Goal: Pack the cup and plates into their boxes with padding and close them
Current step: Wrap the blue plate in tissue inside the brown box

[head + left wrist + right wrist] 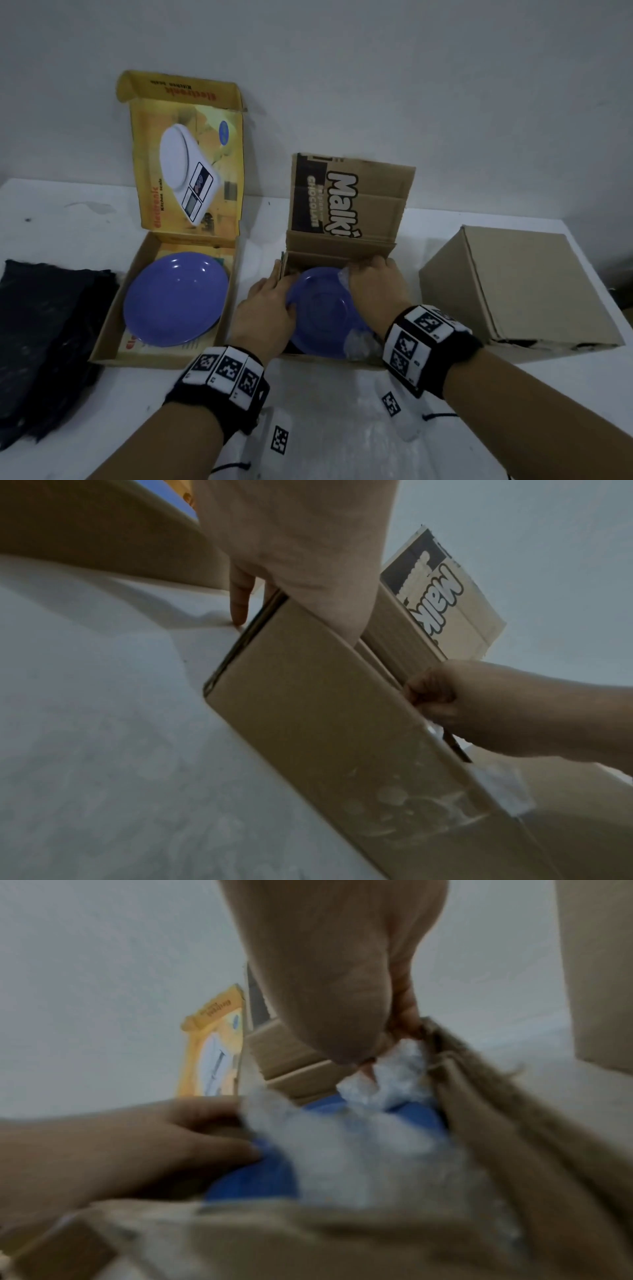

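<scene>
A blue plate [325,315] lies in the open brown "Malkist" box [342,246] at the table's middle, on bubble wrap [363,344] that shows at its right side. My left hand [270,308] grips the plate's left rim, thumb on top; in the left wrist view one finger [240,607] points down outside the box wall [308,710]. At the plate's far right, my right hand [373,287] pinches the white bubble wrap [359,1150] against the box's right wall. A second blue plate [174,298] sits in the open yellow kitchen-scale box [109,325]. No cup is in view.
A closed brown carton [513,284] stands at the right. Dark folded cloth [44,342] lies at the left edge. A clear bubble-wrap sheet [325,411] covers the table in front of the middle box. The wall rises close behind the boxes' raised lids.
</scene>
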`<state>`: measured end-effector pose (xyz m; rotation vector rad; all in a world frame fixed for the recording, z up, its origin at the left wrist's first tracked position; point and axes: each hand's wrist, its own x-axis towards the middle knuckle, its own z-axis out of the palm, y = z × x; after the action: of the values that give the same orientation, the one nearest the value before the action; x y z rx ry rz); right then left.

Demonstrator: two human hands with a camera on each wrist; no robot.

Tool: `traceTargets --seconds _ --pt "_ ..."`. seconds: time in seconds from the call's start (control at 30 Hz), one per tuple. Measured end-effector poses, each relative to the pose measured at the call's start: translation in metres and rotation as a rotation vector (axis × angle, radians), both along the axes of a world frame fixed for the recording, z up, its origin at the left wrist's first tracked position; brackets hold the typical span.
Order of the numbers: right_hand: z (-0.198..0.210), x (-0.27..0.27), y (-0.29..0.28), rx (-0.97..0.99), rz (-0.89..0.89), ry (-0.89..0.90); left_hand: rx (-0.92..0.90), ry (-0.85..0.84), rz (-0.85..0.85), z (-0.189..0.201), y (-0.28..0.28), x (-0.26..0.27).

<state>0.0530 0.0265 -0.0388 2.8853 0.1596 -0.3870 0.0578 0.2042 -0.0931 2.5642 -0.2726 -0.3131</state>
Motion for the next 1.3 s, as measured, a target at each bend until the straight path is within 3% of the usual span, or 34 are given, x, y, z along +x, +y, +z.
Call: traceTargets --seconds 0.17,0.33,0.43,0.53,0.6,0.73,0.83,0.9,1.07,1.3 --pt "-0.012 -0.006 0.004 0.013 -0.012 0.144 -0.003 0.0 0.016 -0.004 -0.001 0.001" --pt "-0.008 -0.001 -0.004 0.155 -0.04 0.255 -0.009 -0.027 0.0 -0.005 -0.001 0.002" --pt "0.0 -0.012 -0.014 0.363 -0.05 0.168 0.004 -0.038 -0.011 -0.006 -0.001 0.002" --pt "0.002 -0.035 -0.016 0.555 -0.026 -0.139 -0.078 -0.04 -0.031 -0.009 0.003 0.002" --pt "0.004 -0.059 -0.009 0.711 -0.011 -0.251 -0.195 -0.068 -0.07 -0.008 0.008 -0.002" --pt "-0.005 -0.109 0.015 0.932 0.147 -0.105 -0.329 -0.064 -0.042 -0.002 0.019 -0.012" --pt "-0.031 -0.135 0.025 0.808 0.199 0.191 -0.334 -0.036 -0.04 -0.001 0.029 -0.021" --pt "-0.041 -0.142 0.026 0.684 0.236 0.263 -0.31 -0.035 -0.063 -0.001 0.033 -0.026" --pt "-0.034 -0.148 0.029 0.67 0.348 0.096 -0.246 -0.029 -0.071 0.002 0.03 -0.029" --pt "0.003 -0.14 0.005 0.804 0.07 -0.069 -0.285 -0.014 -0.077 0.003 0.031 -0.029"
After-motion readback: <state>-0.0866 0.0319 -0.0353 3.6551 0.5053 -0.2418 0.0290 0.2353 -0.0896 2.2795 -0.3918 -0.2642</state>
